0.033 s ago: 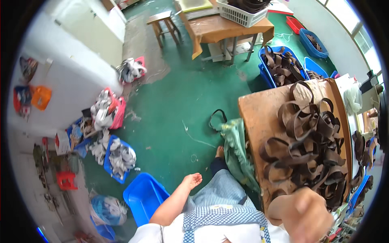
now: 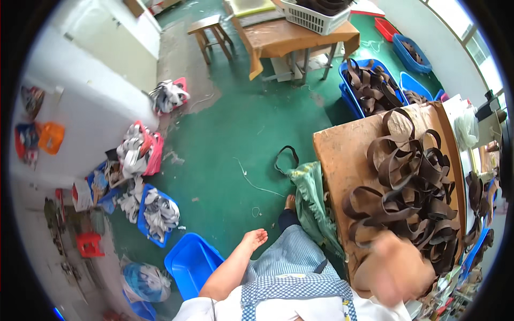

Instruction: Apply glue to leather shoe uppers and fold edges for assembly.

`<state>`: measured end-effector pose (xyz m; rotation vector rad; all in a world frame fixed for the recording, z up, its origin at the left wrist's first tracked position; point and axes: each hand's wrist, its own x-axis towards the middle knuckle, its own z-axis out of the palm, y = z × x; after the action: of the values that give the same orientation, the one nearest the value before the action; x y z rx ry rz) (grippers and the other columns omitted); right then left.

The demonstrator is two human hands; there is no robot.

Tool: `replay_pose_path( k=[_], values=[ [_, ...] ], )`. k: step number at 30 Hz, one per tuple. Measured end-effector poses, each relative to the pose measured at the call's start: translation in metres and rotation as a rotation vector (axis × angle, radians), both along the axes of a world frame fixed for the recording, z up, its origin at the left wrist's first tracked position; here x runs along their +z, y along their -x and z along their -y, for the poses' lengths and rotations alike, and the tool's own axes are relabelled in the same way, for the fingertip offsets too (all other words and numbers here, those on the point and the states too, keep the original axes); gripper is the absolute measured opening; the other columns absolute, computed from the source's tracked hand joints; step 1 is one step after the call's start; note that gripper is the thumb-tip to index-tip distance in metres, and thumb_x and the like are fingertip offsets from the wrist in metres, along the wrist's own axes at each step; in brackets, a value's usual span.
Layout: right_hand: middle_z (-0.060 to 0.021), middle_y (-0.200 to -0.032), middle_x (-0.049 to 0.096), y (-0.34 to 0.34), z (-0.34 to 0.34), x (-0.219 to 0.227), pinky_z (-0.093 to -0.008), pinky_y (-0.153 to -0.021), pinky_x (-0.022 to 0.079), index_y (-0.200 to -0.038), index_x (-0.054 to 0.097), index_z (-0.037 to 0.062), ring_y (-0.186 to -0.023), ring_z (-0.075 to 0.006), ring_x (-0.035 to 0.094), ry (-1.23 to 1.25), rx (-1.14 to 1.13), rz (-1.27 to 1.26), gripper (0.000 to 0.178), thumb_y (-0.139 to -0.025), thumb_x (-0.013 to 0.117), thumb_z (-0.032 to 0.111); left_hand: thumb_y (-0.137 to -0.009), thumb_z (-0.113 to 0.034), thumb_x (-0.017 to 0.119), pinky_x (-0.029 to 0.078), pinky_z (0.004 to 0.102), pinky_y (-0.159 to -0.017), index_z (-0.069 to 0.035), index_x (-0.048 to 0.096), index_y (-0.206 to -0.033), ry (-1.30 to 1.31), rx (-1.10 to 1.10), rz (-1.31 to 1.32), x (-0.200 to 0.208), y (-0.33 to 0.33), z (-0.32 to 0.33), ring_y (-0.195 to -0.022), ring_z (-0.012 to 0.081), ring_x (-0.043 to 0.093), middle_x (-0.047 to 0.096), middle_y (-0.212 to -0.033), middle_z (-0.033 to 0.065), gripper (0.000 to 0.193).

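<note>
Over the near edge of the brown-topped table (image 2: 336, 155), my right hand (image 2: 397, 270) is raised close to the camera and smeared by motion; its fingers cannot be made out. Just beyond it lies a tangled heap of brown strap loops (image 2: 409, 182), partly covered by the hand. Whether the hand touches a strap cannot be told. My left hand (image 2: 255, 239) hangs beside my blue striped apron (image 2: 284, 257), palm up with fingers stretched and nothing in it. An empty-looking blue tub (image 2: 187, 262) stands on the floor near my left forearm.
A green sack (image 2: 311, 200) leans against the table's left side by my foot. Blue bins of brown straps (image 2: 375, 88) stand behind the table. Along the left wall sit tubs of white-grey strips (image 2: 160, 211). A wooden stool (image 2: 211, 37) and another table (image 2: 289, 40) stand farther off.
My right hand has shifted slightly away from me and to the left, over the table's near edge. The left hand stays in place. The view has tilted a little.
</note>
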<state>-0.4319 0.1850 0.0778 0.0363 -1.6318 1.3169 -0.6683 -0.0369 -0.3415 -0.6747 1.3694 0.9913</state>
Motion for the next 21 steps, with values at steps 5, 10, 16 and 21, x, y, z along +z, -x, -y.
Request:
replay_pose_path(
  k=[5, 10, 16, 21],
  values=[
    [-0.0111, -0.112, 0.065, 0.086, -0.066, -0.199, -0.0323, -0.093, 0.049, -0.111, 0.059, -0.0021, -0.106, -0.0196, 0.063, 0.600, -0.548, 0.562, 0.022, -0.090, 0.058, -0.005, -0.095, -0.003, 0.046, 0.059, 0.0375, -0.076, 0.001, 0.058, -0.116, 0.009, -0.396, -0.179, -0.044, 0.040, -0.095, -0.087, 0.0232, 0.067, 0.066, -0.100, 0.0154, 0.025],
    [-0.0171, -0.114, 0.062, 0.093, -0.115, -0.284, -0.0371, -0.090, 0.051, -0.111, 0.060, 0.0008, -0.104, -0.0334, 0.062, 0.091, -0.907, 0.949, 0.029, -0.084, 0.057, -0.009, -0.094, -0.005, 0.046, 0.057, 0.0330, -0.058, -0.003, 0.061, -0.103, 0.053, -0.650, -0.312, -0.123, 0.089, -0.165, -0.069, 0.0193, 0.067, 0.068, -0.085, 0.0095, 0.018],
    [-0.0176, -0.116, 0.058, 0.088, -0.143, -0.333, -0.0385, -0.093, 0.048, -0.111, 0.061, -0.0018, -0.105, -0.0328, 0.059, -0.007, -1.115, 1.110, 0.025, -0.087, 0.056, -0.007, -0.089, -0.010, 0.054, 0.057, 0.0379, -0.060, -0.010, 0.067, -0.098, 0.053, -0.902, -0.453, -0.240, 0.154, -0.213, -0.064, 0.0218, 0.067, 0.069, -0.078, 0.0091, 0.016],
    [-0.0189, -0.117, 0.059, 0.072, -0.138, -0.327, -0.0415, -0.093, 0.046, -0.110, 0.061, -0.0016, -0.104, -0.0343, 0.057, 0.012, -1.138, 1.249, 0.026, -0.085, 0.055, -0.003, -0.085, -0.012, 0.059, 0.054, 0.0426, -0.088, -0.013, 0.072, -0.097, -0.082, -1.562, -0.621, -0.268, 0.150, -0.286, -0.104, 0.0300, 0.065, 0.069, -0.110, 0.0125, 0.017]
  ],
)
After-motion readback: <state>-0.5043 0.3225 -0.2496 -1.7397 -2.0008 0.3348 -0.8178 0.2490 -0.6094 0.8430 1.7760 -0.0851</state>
